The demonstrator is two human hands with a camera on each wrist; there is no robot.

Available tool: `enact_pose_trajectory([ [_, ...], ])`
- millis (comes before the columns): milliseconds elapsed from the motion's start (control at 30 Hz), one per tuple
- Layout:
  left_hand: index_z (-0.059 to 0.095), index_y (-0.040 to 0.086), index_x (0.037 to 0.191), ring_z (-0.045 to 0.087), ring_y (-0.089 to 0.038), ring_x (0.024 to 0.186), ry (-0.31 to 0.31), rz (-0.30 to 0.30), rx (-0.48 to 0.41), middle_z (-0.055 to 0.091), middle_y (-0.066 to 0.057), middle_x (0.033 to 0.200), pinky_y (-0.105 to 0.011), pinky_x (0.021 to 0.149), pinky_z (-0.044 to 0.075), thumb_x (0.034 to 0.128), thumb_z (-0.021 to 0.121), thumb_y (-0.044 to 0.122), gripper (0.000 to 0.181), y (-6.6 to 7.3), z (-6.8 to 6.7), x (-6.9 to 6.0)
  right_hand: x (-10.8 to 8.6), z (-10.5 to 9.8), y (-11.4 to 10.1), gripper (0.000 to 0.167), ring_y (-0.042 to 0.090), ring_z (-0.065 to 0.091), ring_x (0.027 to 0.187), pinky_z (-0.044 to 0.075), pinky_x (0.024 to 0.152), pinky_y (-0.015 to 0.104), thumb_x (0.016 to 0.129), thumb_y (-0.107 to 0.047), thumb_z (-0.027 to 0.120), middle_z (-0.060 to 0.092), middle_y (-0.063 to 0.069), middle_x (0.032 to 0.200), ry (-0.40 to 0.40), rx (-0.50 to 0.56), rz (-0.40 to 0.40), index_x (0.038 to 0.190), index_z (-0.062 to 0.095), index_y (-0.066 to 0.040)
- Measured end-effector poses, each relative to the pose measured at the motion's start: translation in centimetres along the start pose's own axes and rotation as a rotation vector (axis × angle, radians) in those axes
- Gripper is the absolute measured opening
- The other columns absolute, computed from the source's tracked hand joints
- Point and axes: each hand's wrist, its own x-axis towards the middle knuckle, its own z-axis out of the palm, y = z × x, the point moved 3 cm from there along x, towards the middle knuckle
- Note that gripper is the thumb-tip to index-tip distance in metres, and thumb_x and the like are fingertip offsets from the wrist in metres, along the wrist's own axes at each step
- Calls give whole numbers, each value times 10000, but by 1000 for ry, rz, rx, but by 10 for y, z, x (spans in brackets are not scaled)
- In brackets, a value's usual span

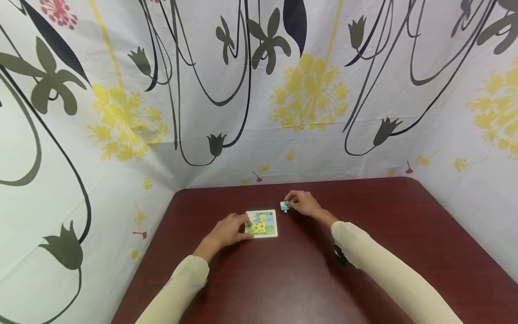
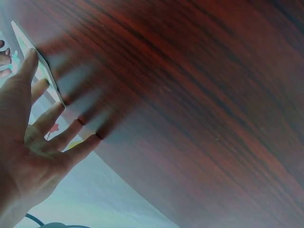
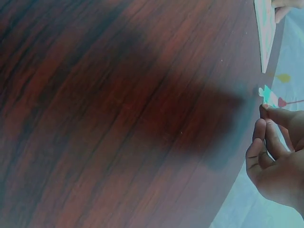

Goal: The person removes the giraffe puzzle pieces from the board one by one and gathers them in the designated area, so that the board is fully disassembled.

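Note:
A small puzzle board (image 1: 261, 223) with a white rim and a yellow giraffe picture lies on the table. My left hand (image 1: 229, 229) rests on its left side, thumb and fingers spread; the left wrist view shows the hand (image 2: 42, 142) with fingertips at the board's (image 2: 40, 66) edge. To the right of the board, my right hand (image 1: 303, 203) pinches a blue and white puzzle piece (image 1: 284, 206) between thumb and fingertip. In the right wrist view the hand (image 3: 280, 152) holds the piece (image 3: 269, 96) by one edge, apart from the board (image 3: 264, 33).
The dark red wooden table (image 1: 283, 279) extends around both hands. Behind it and at its sides hangs a white cloth (image 1: 259, 112) printed with flowers and vines. A dark object (image 1: 340, 254) shows by the right sleeve (image 1: 380, 261).

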Motion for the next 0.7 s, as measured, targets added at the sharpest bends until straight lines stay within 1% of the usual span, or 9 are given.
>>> enact_pose_trajectory([
  [167,660,259,1239,561,-282,1244,-4,-2,6,642,-46,1320,-571,944,498,916,758,540,439,0,2,-1,-1,7,2,149,289,722,987,562,785,439,1012,-92,671,760,118,1061,-9,1,13,1149,710,-50],
  [367,667,260,1247,555,-285,1264,-7,-6,8,642,-42,1330,-573,954,496,925,753,532,430,0,2,0,3,10,3,154,295,722,974,560,773,441,1012,-99,673,759,129,1065,2,-28,43,1153,714,-53],
  [533,669,258,1243,558,-288,1269,-5,-1,7,647,-36,1321,-572,951,498,925,754,527,425,1,2,-1,4,12,5,161,316,716,1004,559,829,485,1011,-96,675,757,141,1083,9,-36,67,1161,718,-53],
  [700,667,254,1239,563,-278,1256,2,4,16,653,-28,1305,-561,949,501,921,757,532,432,0,0,-1,5,11,6,168,322,716,1014,559,828,489,1014,-93,669,757,145,1090,15,-35,61,1167,723,-51],
])
